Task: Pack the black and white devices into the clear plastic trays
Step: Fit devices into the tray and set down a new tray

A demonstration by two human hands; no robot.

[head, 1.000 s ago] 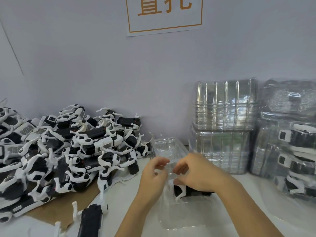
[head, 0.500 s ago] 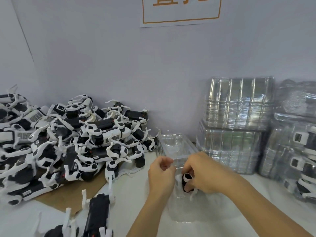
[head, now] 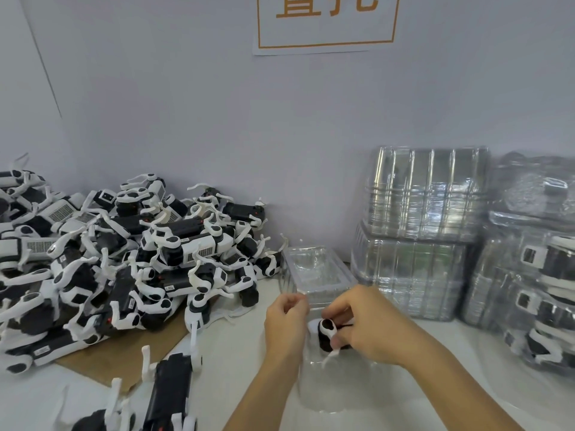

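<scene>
**Device going down into open tray**

Right hand grips 1 black and white device, fingers curled over its top. Left hand pinches the near rim of the clear tray, fingers curled. Since 1 s ago the device has turned: its white-ringed black end now faces up-left and shows between the hands, where before the right hand covered most of it. Judgement: seating step underway, device not yet settled flat. Device looks glossy, black body with thin white arms, 1 arm sticking down into the tray. Tray sits at the table's front middle. Loose device pile at left edge; empty tray stacks along back right.
</scene>
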